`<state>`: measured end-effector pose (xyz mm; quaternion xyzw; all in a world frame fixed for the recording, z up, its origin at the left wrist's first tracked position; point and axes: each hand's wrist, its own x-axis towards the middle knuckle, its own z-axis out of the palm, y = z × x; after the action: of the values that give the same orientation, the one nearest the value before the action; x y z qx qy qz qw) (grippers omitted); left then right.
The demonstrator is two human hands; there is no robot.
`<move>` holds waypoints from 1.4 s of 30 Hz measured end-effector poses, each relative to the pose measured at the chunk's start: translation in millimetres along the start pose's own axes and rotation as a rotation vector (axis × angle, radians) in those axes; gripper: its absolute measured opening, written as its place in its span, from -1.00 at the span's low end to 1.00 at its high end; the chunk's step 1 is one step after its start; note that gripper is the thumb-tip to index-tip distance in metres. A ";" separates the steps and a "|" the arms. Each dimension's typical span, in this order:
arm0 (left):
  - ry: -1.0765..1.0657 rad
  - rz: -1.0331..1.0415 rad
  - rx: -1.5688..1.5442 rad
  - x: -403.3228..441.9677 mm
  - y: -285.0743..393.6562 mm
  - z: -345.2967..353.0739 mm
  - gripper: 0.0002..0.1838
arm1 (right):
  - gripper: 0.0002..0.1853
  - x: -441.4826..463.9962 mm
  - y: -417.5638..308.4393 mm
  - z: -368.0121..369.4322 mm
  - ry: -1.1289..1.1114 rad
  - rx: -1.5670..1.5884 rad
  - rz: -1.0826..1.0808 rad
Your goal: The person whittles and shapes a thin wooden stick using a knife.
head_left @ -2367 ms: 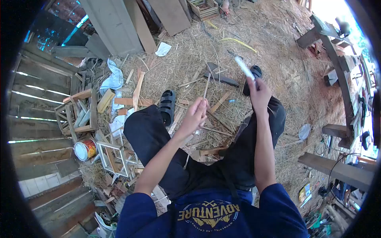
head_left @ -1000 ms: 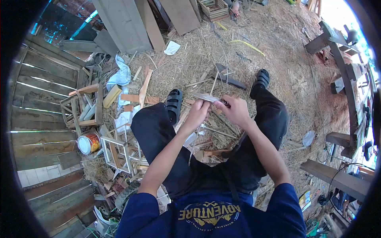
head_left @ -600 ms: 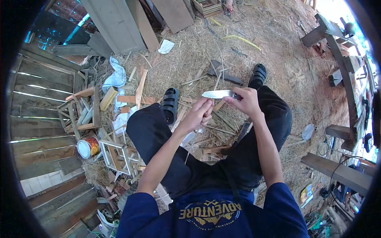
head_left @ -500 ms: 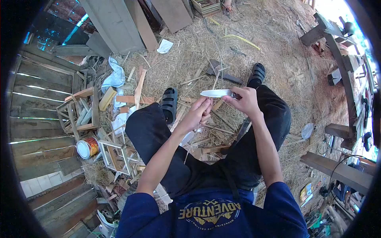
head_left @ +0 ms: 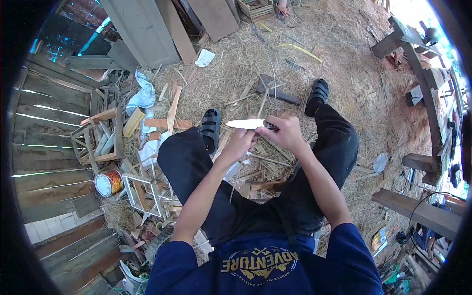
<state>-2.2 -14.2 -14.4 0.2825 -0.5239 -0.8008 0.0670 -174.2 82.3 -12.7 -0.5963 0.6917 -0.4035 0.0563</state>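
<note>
Seen from above, a seated person in a navy shirt and black trousers holds a knife and a thin stick between their knees. The right hand [head_left: 285, 132] is closed around the handle of the knife [head_left: 245, 124], whose bright blade points left across the top of the left hand [head_left: 239, 144]. That hand is curled in a narrow grip on the thin stick [head_left: 263, 103], which slants up and away beyond the blade; whether the edge touches the wood cannot be told. Past the hands, a dark axe-like tool [head_left: 282, 96] lies on the straw-strewn ground [head_left: 344, 54], between two dark sandals [head_left: 210, 130]. To the left are wood scraps [head_left: 173, 108], a pale blue cloth [head_left: 141, 94], a paint can [head_left: 108, 183] and a white frame [head_left: 143, 195].
</note>
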 end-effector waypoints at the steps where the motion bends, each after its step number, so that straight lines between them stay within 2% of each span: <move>1: 0.012 -0.006 -0.002 2.3 -6.3 0.6 -0.84 | -0.58 -0.4 -3.3 3.7 0.002 0.013 -0.030; 5: 0.102 -0.026 -0.014 5.5 0.4 8.3 -0.86 | -0.57 8.2 6.6 2.3 -0.030 -0.006 -0.096; 11: 0.078 -0.067 0.018 12.7 -7.2 10.9 -0.82 | -0.58 12.0 8.1 0.1 -0.008 0.025 -0.067; 16: 0.071 -0.036 -0.044 17.5 -9.8 5.7 -0.89 | -0.57 14.4 5.8 -3.7 -0.028 0.039 -0.037; 21: 0.074 -0.024 -0.066 17.5 -10.8 3.3 -0.87 | -0.54 13.7 12.7 -1.5 0.017 0.010 -0.033; 24: 0.071 -0.057 0.031 18.2 -14.1 2.3 -0.84 | -0.52 14.5 17.1 -2.2 0.029 -0.036 -0.071; 27: 0.091 0.034 0.043 17.0 -14.1 10.8 -0.75 | -0.51 12.8 24.2 -4.3 0.031 -0.079 -0.085; 34: 0.072 0.050 0.046 14.2 -4.5 14.7 -0.74 | -0.50 14.4 27.7 -11.6 0.121 -0.143 -0.101; 40: 0.044 0.085 -0.005 1.0 11.3 15.7 -0.76 | -0.52 18.9 39.9 -45.8 0.181 -0.259 0.108; 42: 0.058 0.102 0.055 -4.1 10.4 20.7 -0.77 | -0.53 23.0 60.0 -46.1 0.478 -0.373 0.325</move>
<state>-11.5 -0.6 2.3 0.2803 -0.5573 -0.7730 0.1151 -253.2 82.8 -10.2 -0.3668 0.8332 -0.3843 -0.1537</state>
